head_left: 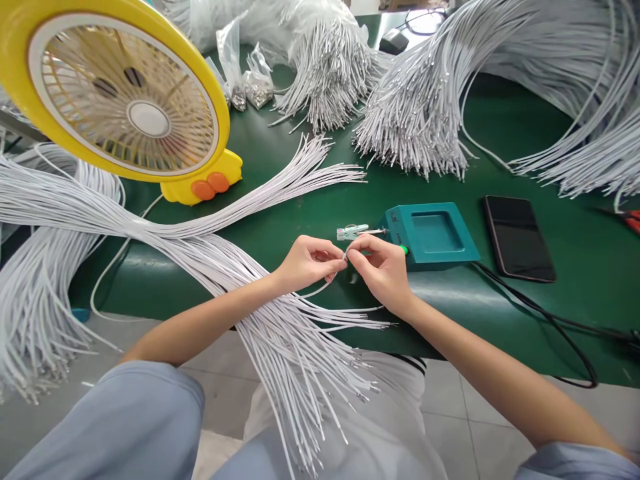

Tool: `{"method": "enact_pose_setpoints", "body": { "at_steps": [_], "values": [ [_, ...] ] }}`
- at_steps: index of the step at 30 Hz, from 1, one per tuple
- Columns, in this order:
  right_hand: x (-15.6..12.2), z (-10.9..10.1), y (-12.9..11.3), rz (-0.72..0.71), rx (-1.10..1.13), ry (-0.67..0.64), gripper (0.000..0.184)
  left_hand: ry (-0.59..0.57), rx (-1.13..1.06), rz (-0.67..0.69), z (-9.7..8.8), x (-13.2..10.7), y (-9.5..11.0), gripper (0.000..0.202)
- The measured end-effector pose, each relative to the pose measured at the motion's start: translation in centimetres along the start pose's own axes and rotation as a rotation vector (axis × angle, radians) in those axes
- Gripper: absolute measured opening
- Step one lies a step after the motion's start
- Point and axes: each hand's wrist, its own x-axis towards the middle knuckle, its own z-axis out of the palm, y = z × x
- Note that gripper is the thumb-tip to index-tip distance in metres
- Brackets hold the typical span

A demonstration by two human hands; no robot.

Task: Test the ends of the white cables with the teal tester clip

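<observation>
Both hands meet over the front part of the green table. My left hand (313, 262) is closed in a pinch on a white cable (320, 289) near its end. Against its fingertips, my right hand (379, 263) pinches at the tip of the same cable; the fingers cover what is at the very end. Just beyond my right hand stands a teal device (433, 233) with a shallow square recess, a green light and a small pale clip (353, 232) on its left side. Under my left forearm lies a bundle of white cables (280, 313), its ends hanging over the table edge.
A yellow fan (150, 120) stands at the left. Thick bundles of grey-white cables (415, 113) lie across the back, near small bags of metal parts (259, 83). A black phone (519, 238) and black cords (540, 307) are at the right on the green table (590, 267).
</observation>
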Motion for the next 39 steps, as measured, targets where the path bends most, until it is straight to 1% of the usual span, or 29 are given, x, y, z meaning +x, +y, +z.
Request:
{"method": "enact_pose_setpoints", "body": {
  "at_steps": [6, 8, 11, 14, 18, 22, 24, 28, 30, 32, 34, 37, 39],
  "values": [
    [-0.13, -0.04, -0.23, 0.017, -0.085, -0.057, 0.013, 0.012, -0.001, -0.011, -0.1, 0.06, 0.31, 0.028],
    [-0.31, 0.02, -0.1, 0.017, -0.074, -0.035, 0.013, 0.015, -0.014, -0.016, -0.16, 0.09, 0.43, 0.027],
    [-0.48, 0.16, 0.1, 0.02, -0.031, 0.022, 0.006, 0.01, -0.035, -0.013, -0.15, 0.09, 0.5, 0.026],
    [-0.43, 0.29, 0.04, 0.012, -0.015, 0.019, 0.005, -0.006, -0.021, -0.009, -0.11, 0.07, 0.48, 0.028],
    [-0.25, 0.31, -0.41, 0.01, -0.052, -0.011, 0.012, -0.031, -0.017, -0.001, -0.19, 0.06, 0.25, 0.032],
    [-0.2, 0.23, -0.6, -0.003, -0.103, -0.027, 0.013, -0.046, -0.03, -0.008, -0.15, -0.07, -0.06, 0.032],
    [-0.2, 0.22, -0.54, -0.014, -0.129, -0.033, 0.013, -0.022, -0.015, -0.003, 0.03, -0.19, -0.05, 0.03],
    [-0.13, 0.25, -0.55, 0.007, -0.169, -0.035, 0.014, 0.075, 0.042, -0.008, 0.39, -0.26, 0.24, 0.029],
    [-0.09, 0.24, -0.68, 0.031, -0.18, -0.047, 0.014, 0.119, 0.026, -0.016, 0.32, -0.12, 0.26, 0.03],
    [-0.08, 0.16, -0.81, 0.063, -0.17, -0.061, 0.014, 0.137, -0.023, -0.024, 0.04, 0.1, 0.11, 0.031],
    [-0.06, 0.02, -0.86, 0.09, -0.126, -0.039, 0.015, 0.102, -0.083, -0.044, -0.31, 0.3, -0.12, 0.031],
    [-0.03, -0.22, -0.8, 0.101, -0.023, 0.017, 0.009, -0.002, -0.15, -0.087, -0.57, 0.44, -0.26, 0.032],
    [0.0, -0.33, -0.76, 0.11, 0.047, 0.001, 0.012, -0.049, -0.164, -0.106, -0.53, 0.43, -0.17, 0.033]
  ]
}}
